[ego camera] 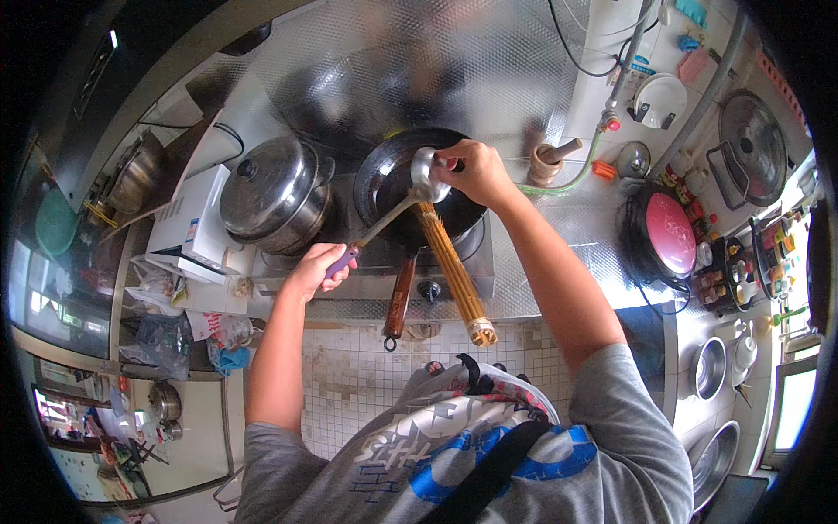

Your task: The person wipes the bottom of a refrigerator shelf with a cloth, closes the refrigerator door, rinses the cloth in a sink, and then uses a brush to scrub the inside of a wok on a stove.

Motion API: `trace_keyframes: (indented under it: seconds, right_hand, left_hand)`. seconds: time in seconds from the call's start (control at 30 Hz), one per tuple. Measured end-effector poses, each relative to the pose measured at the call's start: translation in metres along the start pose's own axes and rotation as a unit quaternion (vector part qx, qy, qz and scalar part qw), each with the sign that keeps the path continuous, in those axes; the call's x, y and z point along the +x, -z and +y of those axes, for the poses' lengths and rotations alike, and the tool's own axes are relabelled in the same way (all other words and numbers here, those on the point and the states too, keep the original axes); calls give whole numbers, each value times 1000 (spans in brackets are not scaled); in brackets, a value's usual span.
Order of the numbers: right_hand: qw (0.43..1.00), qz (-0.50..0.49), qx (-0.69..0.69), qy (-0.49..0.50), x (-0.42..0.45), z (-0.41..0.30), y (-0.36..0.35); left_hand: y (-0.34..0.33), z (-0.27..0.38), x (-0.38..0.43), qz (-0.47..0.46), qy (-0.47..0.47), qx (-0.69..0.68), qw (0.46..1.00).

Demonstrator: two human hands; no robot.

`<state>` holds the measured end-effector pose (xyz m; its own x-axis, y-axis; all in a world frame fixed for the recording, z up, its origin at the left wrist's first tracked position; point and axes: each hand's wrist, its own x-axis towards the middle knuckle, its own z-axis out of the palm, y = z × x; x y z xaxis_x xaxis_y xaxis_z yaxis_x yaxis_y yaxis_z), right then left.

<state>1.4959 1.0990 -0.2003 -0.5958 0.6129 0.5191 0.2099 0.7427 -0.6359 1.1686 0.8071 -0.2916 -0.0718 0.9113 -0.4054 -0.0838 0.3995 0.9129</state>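
My left hand (321, 268) grips the purple handle of a metal ladle (386, 219). The ladle's bowl is over a dark wok (386, 177) on the gas stove (474, 278). At the right side of that bowl are the bent fingers and thumb of my right hand (474, 170). Whether they pinch the rim or something small is unclear. A bamboo wok brush (452, 268) leans over the wok's near edge, its bound end towards me and its far tips beneath the ladle. The wok's wooden handle (400, 304) points at my body.
A lidded steel pot (272, 196) stands left of the wok, beside a white appliance (190, 219). To the right are a mortar with a pestle (546, 160), a green hose (592, 160), a pink-lidded electric pan (668, 232) and several seasoning bottles (713, 285).
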Motion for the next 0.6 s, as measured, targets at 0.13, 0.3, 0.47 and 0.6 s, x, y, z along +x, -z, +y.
trace_keyframes:
  seconds: [0.13, 0.3, 0.47, 0.6]
  right_hand:
    - [997, 62, 10, 41, -3, 15, 8]
    - [987, -31, -143, 66, -62, 45, -2]
    - [949, -230, -137, 168, -111, 15, -12]
    - [951, -196, -104, 214, -122, 10, -32]
  left_hand:
    - [3, 4, -1, 4, 14, -42, 999]
    - [12, -3, 19, 86, 35, 15, 996]
    - [0, 5, 35, 217, 32, 254, 942]
    - [-71, 44, 58, 304, -31, 596, 742]
